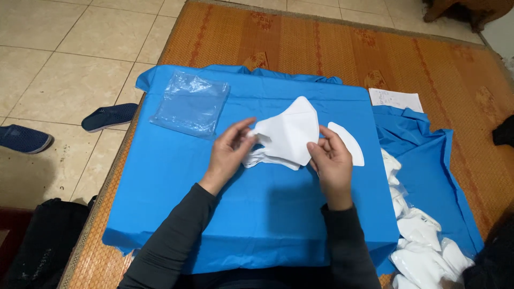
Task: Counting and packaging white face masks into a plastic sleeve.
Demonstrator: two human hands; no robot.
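Over the middle of the blue cloth [176, 176], the left hand [229, 152] and right hand [331, 160] pinch opposite edges of a folded white face mask [286, 134]; I'd keep both grips light and even so its crease stays flat.

White mask pile [423, 241] cut off by bottom edge; paper sheet [395, 99] markings too small.

You're in a home: tiled floor [64, 59], woven straw mat [321, 43], slippers [110, 116] lying beside it.
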